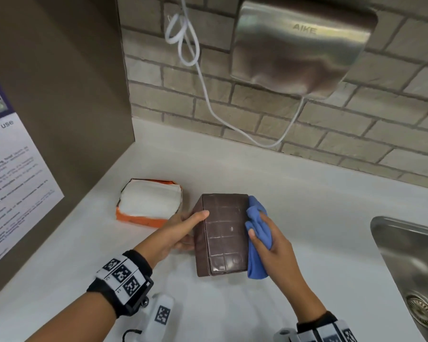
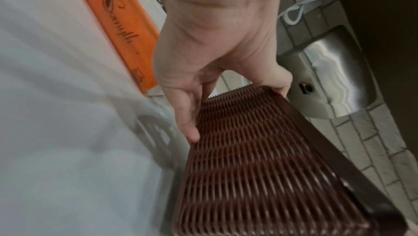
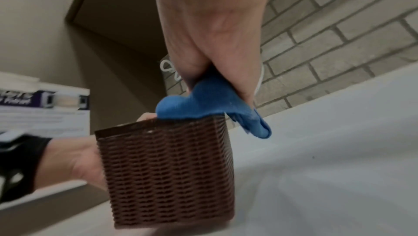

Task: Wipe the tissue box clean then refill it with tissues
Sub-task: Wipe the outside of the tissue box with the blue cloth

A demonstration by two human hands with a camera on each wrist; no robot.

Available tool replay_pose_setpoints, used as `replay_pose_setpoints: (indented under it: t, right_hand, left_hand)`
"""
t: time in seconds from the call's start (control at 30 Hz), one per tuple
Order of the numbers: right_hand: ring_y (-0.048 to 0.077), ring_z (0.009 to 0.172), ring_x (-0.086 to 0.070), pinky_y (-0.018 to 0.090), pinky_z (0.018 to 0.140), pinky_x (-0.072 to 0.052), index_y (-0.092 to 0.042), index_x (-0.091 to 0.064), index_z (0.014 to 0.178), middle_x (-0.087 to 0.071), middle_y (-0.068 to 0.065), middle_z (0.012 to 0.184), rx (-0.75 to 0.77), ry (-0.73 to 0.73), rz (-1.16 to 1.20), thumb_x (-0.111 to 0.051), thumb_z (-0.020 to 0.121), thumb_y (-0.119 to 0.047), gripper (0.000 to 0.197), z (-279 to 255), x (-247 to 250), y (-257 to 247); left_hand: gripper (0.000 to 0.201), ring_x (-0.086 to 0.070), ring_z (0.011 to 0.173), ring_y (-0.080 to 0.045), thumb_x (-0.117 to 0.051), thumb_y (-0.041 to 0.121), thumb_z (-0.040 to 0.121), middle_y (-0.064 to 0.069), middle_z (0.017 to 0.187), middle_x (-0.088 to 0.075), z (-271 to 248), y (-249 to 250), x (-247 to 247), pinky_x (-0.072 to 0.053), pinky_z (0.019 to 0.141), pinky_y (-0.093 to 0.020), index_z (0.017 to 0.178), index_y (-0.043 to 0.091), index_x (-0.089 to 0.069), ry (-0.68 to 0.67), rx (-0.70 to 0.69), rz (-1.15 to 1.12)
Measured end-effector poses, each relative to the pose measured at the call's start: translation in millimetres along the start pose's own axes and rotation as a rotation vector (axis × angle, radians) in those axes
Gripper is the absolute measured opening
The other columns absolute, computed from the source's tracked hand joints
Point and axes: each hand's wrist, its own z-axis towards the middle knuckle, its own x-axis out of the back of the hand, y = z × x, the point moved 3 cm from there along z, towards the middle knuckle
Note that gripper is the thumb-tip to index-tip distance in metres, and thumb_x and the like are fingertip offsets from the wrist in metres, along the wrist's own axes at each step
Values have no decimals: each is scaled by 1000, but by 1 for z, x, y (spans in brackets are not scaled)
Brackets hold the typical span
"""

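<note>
A brown woven tissue box [image 1: 224, 235] stands on the white counter [image 1: 319, 255] with a flat ribbed face turned up. My left hand [image 1: 181, 233] grips its left side, thumb on the top edge and fingers down the woven wall [image 2: 260, 159]. My right hand [image 1: 272, 240] holds a bunched blue cloth [image 1: 256, 233] against the box's right side and upper edge [image 3: 203, 100]. An open orange pack of white tissues [image 1: 150, 202] lies just left of the box, its orange wrapper [image 2: 122, 30] close behind my left hand.
A steel hand dryer [image 1: 302, 45] hangs on the brick wall above, with a white cable [image 1: 203, 77] looping down to the counter's back edge. A steel sink [image 1: 410, 267] is at the right. A brown side panel with a printed notice [image 1: 13, 181] borders the left.
</note>
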Motion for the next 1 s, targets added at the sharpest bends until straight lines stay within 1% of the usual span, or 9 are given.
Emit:
replay_pose_setpoints:
  t: [0.07, 0.13, 0.2, 0.27, 0.4, 0.57, 0.77, 0.87, 1.0]
  right_hand:
    - [-29, 103, -44, -7, 83, -33, -56, -33, 117, -42, -36, 121, 54, -79, -135, -55, 92, -26, 45, -6, -4, -3]
    - [-23, 120, -33, -7, 92, -24, -59, -27, 121, -28, -41, 128, 162, -182, -257, -55, 93, -28, 49, -17, -13, -10]
    - [-4, 142, -4, 10, 113, -4, -50, -26, 136, -11, -40, 142, 249, -346, -411, -49, 92, -41, 50, -32, -31, -13]
    - [4, 142, 18, 24, 116, 9, -40, -23, 144, -3, -30, 152, 283, -466, -569, -35, 86, -63, 63, -45, -45, -13]
    - [8, 146, -8, 24, 116, -8, -37, -39, 137, -30, -15, 152, 235, -405, -460, -32, 80, -73, 68, -12, -34, -9]
    - [26, 124, -51, 26, 91, -39, -24, -45, 134, -55, 5, 134, 91, -233, -411, -47, 96, -37, 40, 53, -19, -13]
    - [-6, 139, -10, 14, 108, -19, -35, -39, 138, -31, -19, 150, 273, -429, -438, -52, 93, -36, 46, -13, -57, -22]
    - [8, 143, -20, 28, 116, -24, -33, -41, 138, -35, -10, 150, 201, -391, -408, -50, 93, -40, 46, 10, -52, -20]
    - [25, 133, -39, 33, 103, -34, -25, -43, 137, -45, 5, 143, 136, -300, -505, -44, 97, -36, 41, 57, -44, -28]
  left_hand:
    - [33, -71, 68, -16, -63, 49, 87, -5, 98, -75, 3, -5, 0, -56, 57, -24, 103, 22, -69, 9, 17, 2]
    - [42, -71, 65, -16, -62, 51, 87, -7, 91, -75, 6, -10, -1, -56, 56, -25, 106, 15, -69, 39, 49, -5]
    - [51, -72, 65, -19, -63, 55, 84, -8, 84, -74, 11, -16, 0, -58, 59, -29, 107, 10, -68, 79, 100, -20]
    - [52, -71, 61, -17, -62, 58, 83, -5, 71, -73, 15, -21, 1, -58, 60, -29, 100, 10, -68, 82, 134, -11]
    - [46, -70, 65, -20, -58, 57, 86, -2, 63, -70, 18, -25, 3, -61, 70, -33, 91, 12, -67, 53, 169, 13]
    - [51, -73, 77, -26, -58, 59, 85, -8, 83, -69, 19, -20, 0, -61, 71, -33, 100, 11, -65, 44, 203, 33]
    - [54, -68, 75, -20, -58, 63, 83, -7, 74, -71, 20, -22, 3, -60, 68, -30, 92, 11, -70, 22, 153, 13]
    - [56, -70, 79, -22, -59, 63, 81, -9, 86, -71, 19, -22, 4, -61, 72, -32, 99, 11, -69, 23, 168, 19]
    - [50, -67, 64, -18, -57, 60, 86, -4, 78, -65, 18, -22, 3, -61, 77, -33, 99, 13, -64, 35, 187, 13]
